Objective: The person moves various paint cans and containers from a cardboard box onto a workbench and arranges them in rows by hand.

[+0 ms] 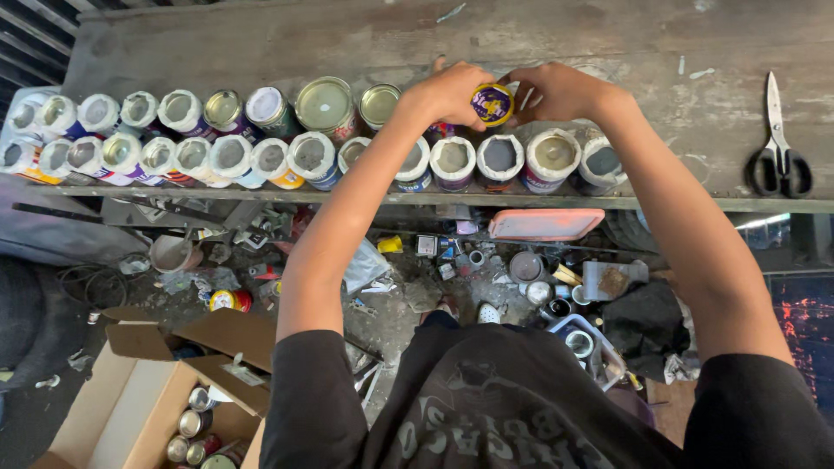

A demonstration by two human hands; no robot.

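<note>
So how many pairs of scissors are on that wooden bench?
1. The scissors lie flat at the far right of the workbench, blades pointing away, well clear of both hands and the rows of cans. Others may be hidden in the floor clutter.

You have a small round tin with a purple and yellow end, lifted just above the wooden bench. It is tipped on its side, that end toward you, over the back row of tins, near the bench's middle.
</note>
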